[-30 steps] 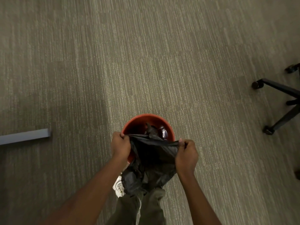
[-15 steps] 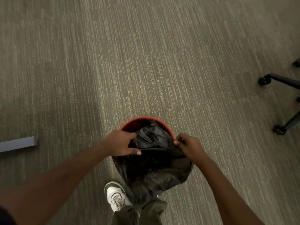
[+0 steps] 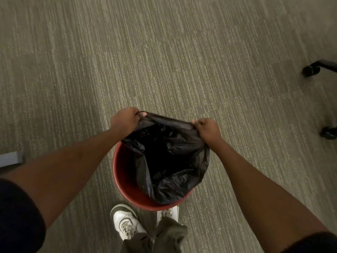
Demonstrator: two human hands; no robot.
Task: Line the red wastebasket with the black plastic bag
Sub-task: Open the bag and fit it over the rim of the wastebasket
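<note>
The red wastebasket stands upright on the carpet just in front of my feet. A black plastic bag hangs down into it, its mouth open and stretched wide. My left hand grips the far left part of the bag's edge, and my right hand grips the far right part. The stretched far edge is held above and beyond the basket's far rim. The near edge of the bag drapes over the basket's near right rim. The left inner wall of the basket shows bare red.
Grey-green carpet lies all around. Black office chair legs with casters sit at the right edge. A grey bar-shaped object lies at the left edge. My white shoes and olive trouser legs are right behind the basket.
Both hands moved from the near side of the basket to its far side, pulling the bag's mouth open. The bag, bunched before, now hangs open inside the basket.
</note>
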